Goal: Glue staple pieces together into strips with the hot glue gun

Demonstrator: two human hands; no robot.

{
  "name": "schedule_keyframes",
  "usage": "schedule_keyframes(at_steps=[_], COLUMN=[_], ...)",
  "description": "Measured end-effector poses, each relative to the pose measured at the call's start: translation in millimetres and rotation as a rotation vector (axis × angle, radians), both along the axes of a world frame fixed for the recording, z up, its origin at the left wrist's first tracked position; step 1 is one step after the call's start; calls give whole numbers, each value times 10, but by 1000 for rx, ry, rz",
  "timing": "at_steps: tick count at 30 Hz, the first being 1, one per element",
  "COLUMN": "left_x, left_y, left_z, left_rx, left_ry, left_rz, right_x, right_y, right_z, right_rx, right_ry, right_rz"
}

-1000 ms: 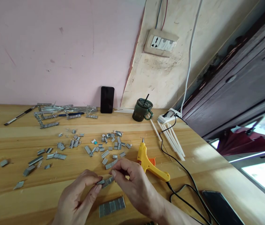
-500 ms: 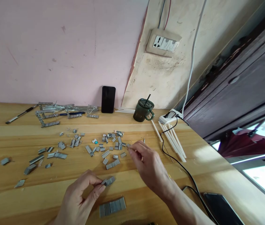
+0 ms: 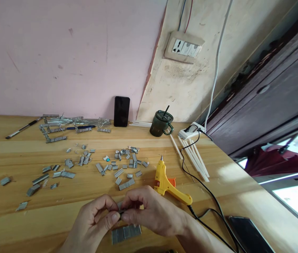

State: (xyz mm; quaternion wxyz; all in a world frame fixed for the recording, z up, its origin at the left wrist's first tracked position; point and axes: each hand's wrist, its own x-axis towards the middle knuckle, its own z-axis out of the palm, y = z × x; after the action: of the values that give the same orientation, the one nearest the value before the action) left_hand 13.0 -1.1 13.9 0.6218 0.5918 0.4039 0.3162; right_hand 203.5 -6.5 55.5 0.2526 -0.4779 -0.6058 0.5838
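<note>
Low in the middle, my left hand (image 3: pixel 95 223) pinches a short grey staple strip (image 3: pixel 120 204) between thumb and fingertips. My right hand (image 3: pixel 150 214) meets it there, its thumb and fingers closed at the same strip. Fingers cover most of the strip, so any second small piece between them is hidden. Just below the hands, a flat row of joined grey staple strips (image 3: pixel 122 234) lies on the table, partly under my right hand. Beyond them several loose staple strips (image 3: pixel 127 184) are scattered over the wood.
A yellow glue gun (image 3: pixel 171 186) lies right of my hands, its black cord running to the front right. Further back stand a dark mug (image 3: pixel 161 123) and a phone (image 3: pixel 122 111). White glue sticks (image 3: pixel 195 160) lie near a power strip (image 3: pixel 191 131). Another phone (image 3: pixel 249 233) is front right.
My right hand has drawn back from the scattered pieces, toward me and left, to meet my left hand at the strip. The glue gun, covered before, now shows.
</note>
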Motion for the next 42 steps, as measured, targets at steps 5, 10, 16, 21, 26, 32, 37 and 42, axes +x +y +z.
schedule_keyframes(at_steps=[5, 10, 16, 21, 26, 32, 37, 42], left_x=[25, 88, 135, 134, 119, 98, 31, -1], left_y=[34, -4, -24, -21, -40, -43, -19, -16], left_z=[88, 149, 203, 197, 164, 182, 102, 94], left_rx=[-135, -241, -324, -337, -329, -250, -122, -65], left_ry=[-77, -204, -318, -402, -396, -255, -112, -136], left_rz=[2, 102, 83, -12, -32, 129, 86, 25], right_x=[32, 13, -67, -105, -114, -154, -176, -166], right_y=[46, 54, 25, 15, 21, -4, -28, -22], right_z=[-77, -106, -55, -163, -242, -157, -93, -133], right_rx=[-177, -234, -256, -309, -346, -265, -248, -312], right_ry=[209, 256, 237, 390, 471, 383, 318, 462], right_rz=[35, 43, -26, -22, -39, -144, -218, -185])
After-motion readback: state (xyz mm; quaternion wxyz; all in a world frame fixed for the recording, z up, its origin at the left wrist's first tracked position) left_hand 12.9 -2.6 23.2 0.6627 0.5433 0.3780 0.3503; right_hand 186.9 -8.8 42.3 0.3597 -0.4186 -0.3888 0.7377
